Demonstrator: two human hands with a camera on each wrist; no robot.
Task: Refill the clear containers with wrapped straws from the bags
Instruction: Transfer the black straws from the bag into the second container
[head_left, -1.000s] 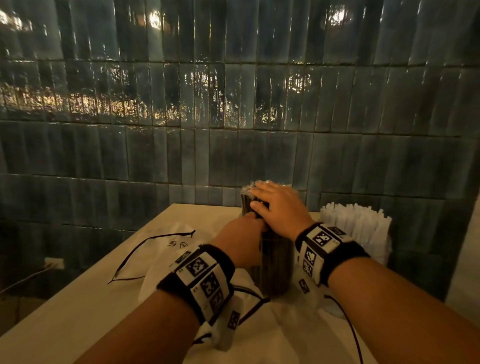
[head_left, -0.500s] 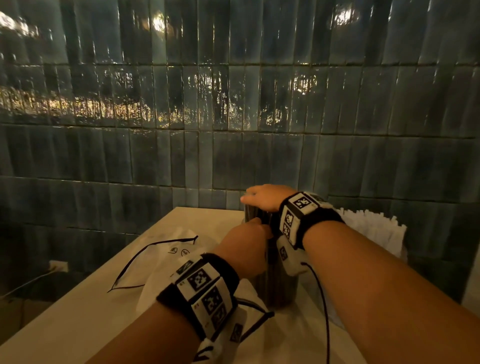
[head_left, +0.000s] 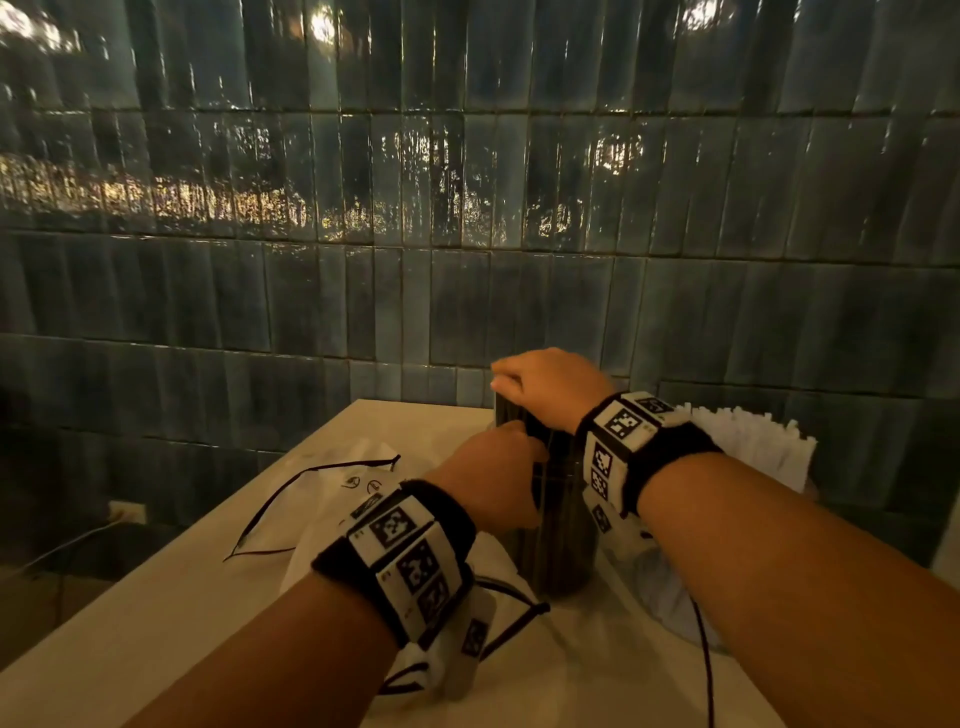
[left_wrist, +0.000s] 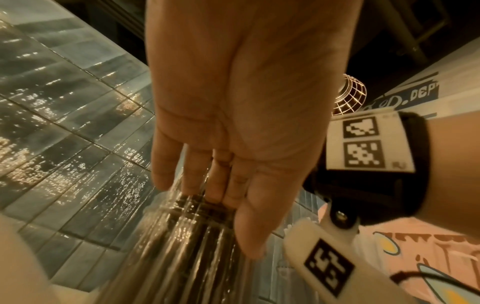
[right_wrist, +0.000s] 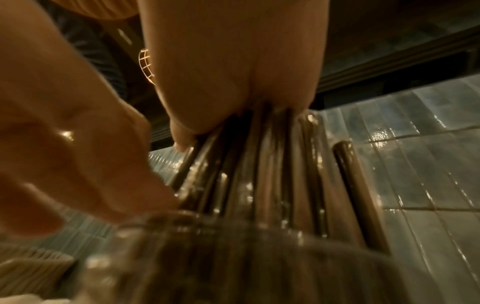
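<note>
My left hand (left_wrist: 241, 115), fingers straight, touches the clear container (left_wrist: 182, 246) of dark wrapped straws (left_wrist: 197, 232); tiled wall (left_wrist: 64, 123) behind.

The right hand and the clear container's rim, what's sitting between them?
Dark wrapped straws: their tops stand above the clear container rim, with the right hand pressing on them. The right wrist view shows it best.
</note>
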